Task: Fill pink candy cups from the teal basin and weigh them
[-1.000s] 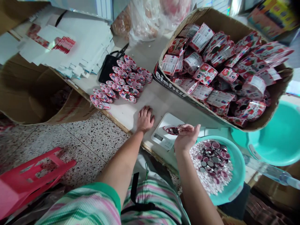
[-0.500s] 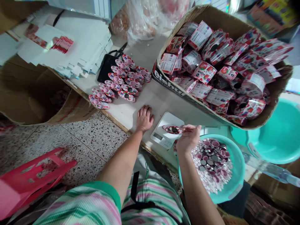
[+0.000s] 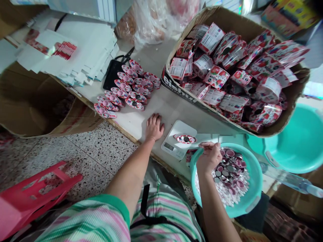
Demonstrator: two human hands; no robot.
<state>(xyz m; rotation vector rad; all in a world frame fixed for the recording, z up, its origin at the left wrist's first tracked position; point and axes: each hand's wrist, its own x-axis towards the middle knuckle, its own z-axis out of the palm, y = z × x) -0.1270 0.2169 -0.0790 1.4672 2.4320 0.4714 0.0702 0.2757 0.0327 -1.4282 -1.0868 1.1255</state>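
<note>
Beside the scale (image 3: 180, 126), the left hand (image 3: 154, 127) lies open and the right hand (image 3: 210, 157) curls, contents unclear, both best clear of the packet (image 3: 185, 138) for true weighing.

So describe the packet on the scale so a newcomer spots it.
Find the box heaped with packets. Below it in view, left of the nearer turquoise bowl, is a white scale. The packet lies alone on it, away from the rows and the heap.

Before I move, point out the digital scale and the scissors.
Digital scale (image 3: 184, 127): head view, on the bare part of its white platform.
Scissors (image 3: 129, 54): head view, on the dark blades.
</note>
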